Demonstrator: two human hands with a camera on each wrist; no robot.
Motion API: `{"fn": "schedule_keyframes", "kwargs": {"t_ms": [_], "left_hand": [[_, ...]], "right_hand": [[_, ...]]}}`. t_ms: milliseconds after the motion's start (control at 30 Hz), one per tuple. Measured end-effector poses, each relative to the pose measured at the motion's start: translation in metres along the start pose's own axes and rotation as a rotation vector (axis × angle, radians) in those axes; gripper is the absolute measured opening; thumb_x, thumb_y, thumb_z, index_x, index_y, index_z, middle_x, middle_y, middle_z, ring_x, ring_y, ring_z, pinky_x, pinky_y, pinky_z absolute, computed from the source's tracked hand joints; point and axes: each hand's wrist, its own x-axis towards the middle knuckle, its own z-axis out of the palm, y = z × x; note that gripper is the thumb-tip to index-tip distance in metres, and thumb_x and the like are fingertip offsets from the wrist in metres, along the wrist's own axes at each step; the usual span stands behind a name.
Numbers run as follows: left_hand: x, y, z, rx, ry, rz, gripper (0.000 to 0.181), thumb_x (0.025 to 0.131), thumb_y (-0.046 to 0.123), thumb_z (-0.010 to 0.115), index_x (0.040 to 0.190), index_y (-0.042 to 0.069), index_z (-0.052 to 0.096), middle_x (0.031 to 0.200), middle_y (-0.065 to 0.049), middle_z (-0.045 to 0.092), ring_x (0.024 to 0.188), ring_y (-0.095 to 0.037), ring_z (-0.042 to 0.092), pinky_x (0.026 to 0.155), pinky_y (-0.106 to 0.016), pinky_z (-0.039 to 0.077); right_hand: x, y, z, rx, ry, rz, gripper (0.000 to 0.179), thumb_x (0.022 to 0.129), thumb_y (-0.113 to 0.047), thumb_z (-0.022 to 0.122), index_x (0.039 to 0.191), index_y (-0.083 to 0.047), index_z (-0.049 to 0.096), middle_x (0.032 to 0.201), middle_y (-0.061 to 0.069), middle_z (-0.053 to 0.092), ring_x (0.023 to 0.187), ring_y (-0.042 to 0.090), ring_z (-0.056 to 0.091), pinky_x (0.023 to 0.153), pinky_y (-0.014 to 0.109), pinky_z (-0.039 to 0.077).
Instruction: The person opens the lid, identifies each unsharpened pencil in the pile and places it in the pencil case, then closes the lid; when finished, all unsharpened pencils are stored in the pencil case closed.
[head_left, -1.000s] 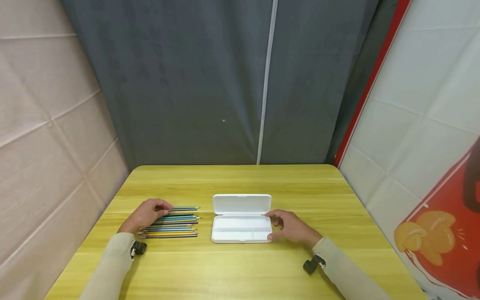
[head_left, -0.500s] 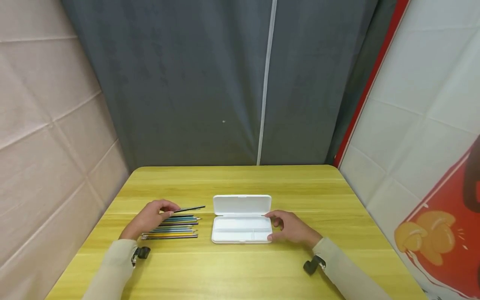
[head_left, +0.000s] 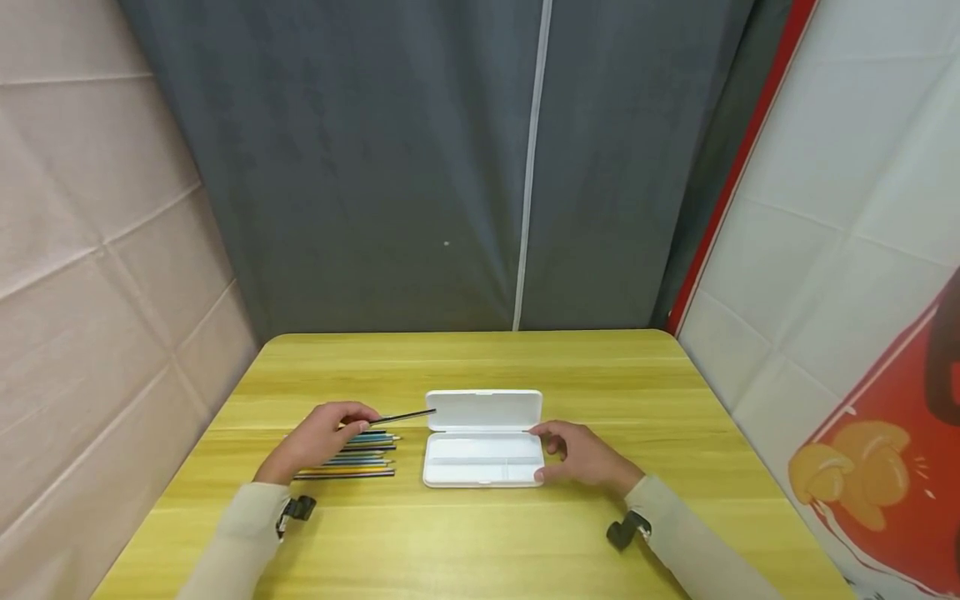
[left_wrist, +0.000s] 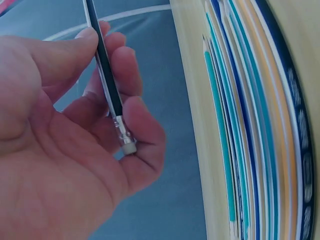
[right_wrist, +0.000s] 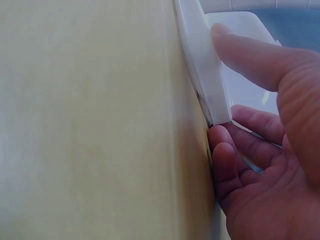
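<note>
My left hand pinches a dark pencil between thumb and fingers, raised above the other pencils and slanting up to the right. In the left wrist view its eraser end lies against the curled lower fingers. The pencil's far end overlaps the lid of a white pencil case in the head view. That case lies with its lid swung back, showing a long compartment and smaller ones. At its right end my right hand grips it, thumb at the front corner and fingers at the back.
Several pencils in blue, teal, yellow and dark colours lie side by side on the wooden table, partly under the left hand. A grey curtain hangs behind, with pale cloth walls at the sides.
My left hand has lifted the dark pencil off the row's far side and carried it right, toward the case. My right hand has stayed at the case's right end.
</note>
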Motion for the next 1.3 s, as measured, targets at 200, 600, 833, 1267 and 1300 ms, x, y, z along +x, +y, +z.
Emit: {"fn": "schedule_keyframes", "kwargs": {"t_ms": [200, 600, 833, 1267, 1300], "left_hand": [[0.006, 0.011, 0.009, -0.035, -0.024, 0.024, 0.023, 0.107, 0.016, 0.064, 0.125, 0.019, 0.077, 0.123, 0.001, 0.076, 0.107, -0.012, 0.068, 0.092, -0.034, 0.057], [0.023, 0.027, 0.033, -0.122, -0.117, 0.082, 0.024, 0.108, 0.019, 0.063, 0.129, 0.018, 0.075, 0.125, -0.003, 0.075, 0.107, -0.013, 0.069, 0.088, -0.029, 0.057], [0.033, 0.034, 0.054, -0.133, -0.096, 0.1, 0.022, 0.107, 0.019, 0.065, 0.125, 0.015, 0.076, 0.118, -0.002, 0.076, 0.102, -0.012, 0.068, 0.088, -0.03, 0.056], [0.051, 0.054, 0.081, -0.086, -0.053, 0.163, 0.021, 0.103, 0.005, 0.066, 0.12, 0.012, 0.077, 0.117, -0.002, 0.077, 0.109, -0.017, 0.07, 0.095, -0.035, 0.058], [0.052, 0.056, 0.082, -0.083, -0.042, 0.161, 0.021, 0.103, 0.005, 0.067, 0.119, 0.012, 0.078, 0.116, -0.001, 0.077, 0.109, -0.017, 0.07, 0.094, -0.035, 0.058]], "right_hand": [[0.001, -0.001, -0.001, -0.004, 0.011, -0.006, 0.073, 0.079, -0.037, 0.095, 0.142, -0.017, 0.065, 0.109, 0.002, 0.065, 0.098, 0.02, 0.057, 0.08, 0.025, 0.05], [-0.002, -0.003, -0.002, -0.008, 0.026, -0.01, 0.072, 0.078, -0.037, 0.096, 0.14, -0.016, 0.065, 0.109, 0.002, 0.065, 0.097, 0.02, 0.057, 0.08, 0.025, 0.05], [0.0, -0.003, -0.001, -0.013, 0.018, 0.001, 0.073, 0.077, -0.037, 0.096, 0.14, -0.017, 0.065, 0.109, 0.0, 0.065, 0.097, 0.019, 0.057, 0.08, 0.025, 0.05], [0.0, -0.002, 0.0, -0.01, 0.01, -0.03, 0.07, 0.08, -0.035, 0.095, 0.14, -0.015, 0.065, 0.109, 0.005, 0.065, 0.096, 0.02, 0.055, 0.078, 0.025, 0.048], [0.0, -0.002, 0.0, -0.013, 0.01, -0.035, 0.07, 0.08, -0.035, 0.095, 0.14, -0.015, 0.065, 0.108, 0.005, 0.065, 0.095, 0.02, 0.055, 0.078, 0.024, 0.048]]}}
